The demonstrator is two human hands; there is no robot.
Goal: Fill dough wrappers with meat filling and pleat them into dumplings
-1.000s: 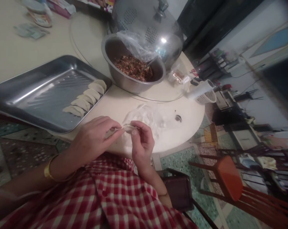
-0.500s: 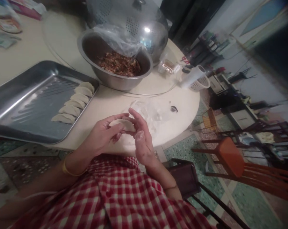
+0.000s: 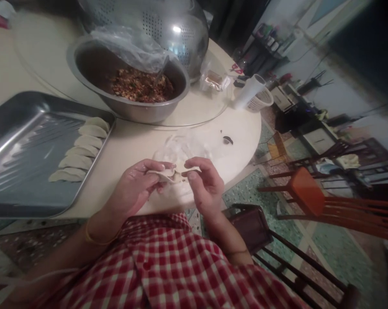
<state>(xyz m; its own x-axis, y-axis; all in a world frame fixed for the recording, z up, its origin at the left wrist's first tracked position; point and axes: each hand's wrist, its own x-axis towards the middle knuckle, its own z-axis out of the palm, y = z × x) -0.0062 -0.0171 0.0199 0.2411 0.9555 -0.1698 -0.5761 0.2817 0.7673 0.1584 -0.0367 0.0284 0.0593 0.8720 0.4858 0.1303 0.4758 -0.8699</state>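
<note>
Head view: your left hand [image 3: 132, 184] and right hand [image 3: 208, 184] pinch opposite sides of a dough wrapper [image 3: 168, 176] above the surface [image 3: 132, 139], near the tray [image 3: 26, 159] holding folded dumplings [image 3: 75, 162].

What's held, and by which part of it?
A pale, thin, curved piece of dough: the left hand holds its left end, the right hand its right end.

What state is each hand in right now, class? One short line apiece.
Left hand: closed, pinching one end of a pale piece of dough.
Right hand: closed, pinching the other end.
</note>
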